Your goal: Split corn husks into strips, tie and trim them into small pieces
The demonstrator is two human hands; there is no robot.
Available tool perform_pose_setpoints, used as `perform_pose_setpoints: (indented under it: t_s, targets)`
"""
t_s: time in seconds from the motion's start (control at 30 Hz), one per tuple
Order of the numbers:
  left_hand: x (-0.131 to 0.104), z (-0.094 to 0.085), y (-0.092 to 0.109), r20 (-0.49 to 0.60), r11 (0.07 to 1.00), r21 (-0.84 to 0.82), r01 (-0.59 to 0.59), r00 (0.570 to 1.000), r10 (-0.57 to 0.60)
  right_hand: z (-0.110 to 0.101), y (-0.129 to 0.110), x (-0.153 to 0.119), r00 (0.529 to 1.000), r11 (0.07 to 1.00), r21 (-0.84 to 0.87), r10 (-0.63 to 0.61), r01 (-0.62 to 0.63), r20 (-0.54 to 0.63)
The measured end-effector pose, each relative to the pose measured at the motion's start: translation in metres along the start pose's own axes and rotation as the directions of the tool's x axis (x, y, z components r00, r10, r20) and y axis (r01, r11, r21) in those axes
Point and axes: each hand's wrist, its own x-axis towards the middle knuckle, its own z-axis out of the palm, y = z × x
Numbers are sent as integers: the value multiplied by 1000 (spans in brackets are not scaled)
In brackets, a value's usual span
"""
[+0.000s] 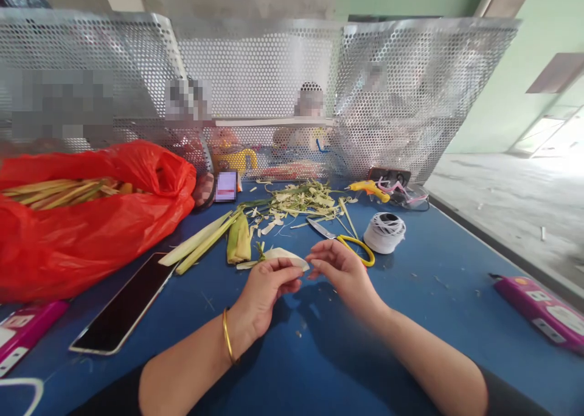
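Note:
A pale, leaf-like piece of plant husk (283,256) is pinched between the thumb and fingers of my left hand (269,282), its narrow tip pointing right. My right hand (340,269) is closed, with bent fingers and thumb right at that tip. Whatever those fingertips grip is too small to make out. Scissors with yellow handles (370,259) lie just behind my right hand, blades toward the left. White thread on a spool (384,233) stands to their right. Behind my left hand rest a cut green stalk base (239,239) and long pale stalks (201,244).
Plant scraps (303,200) are heaped at the back by a perforated metal screen (255,69), with people beyond it. At left are a red bag (91,239) of stalks and a phone (123,306). A yellow glue gun (369,189) lies back right; a purple power strip (541,309) lies right.

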Motion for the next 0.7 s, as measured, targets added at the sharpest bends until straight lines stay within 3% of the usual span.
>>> perform_pose_setpoints:
  t_s: [0.1,0.23,0.57,0.7]
  targets:
    - [-1,0,3,-14,997,-68,24,1000,-25,-3,0,-2,969,948,-214,-245,235,-21]
    - [-4,1,5,18,994,-99,50,999,-48,-5,-1,-5,860,756,-423,-493,499,133]
    - [-4,0,4,80,978,-107,177,982,-169,-5,-1,-5,809,617,-541,-534,571,245]
    - [-5,1,3,84,988,-84,132,989,-125,-5,-3,-6,820,631,-542,-523,556,233]
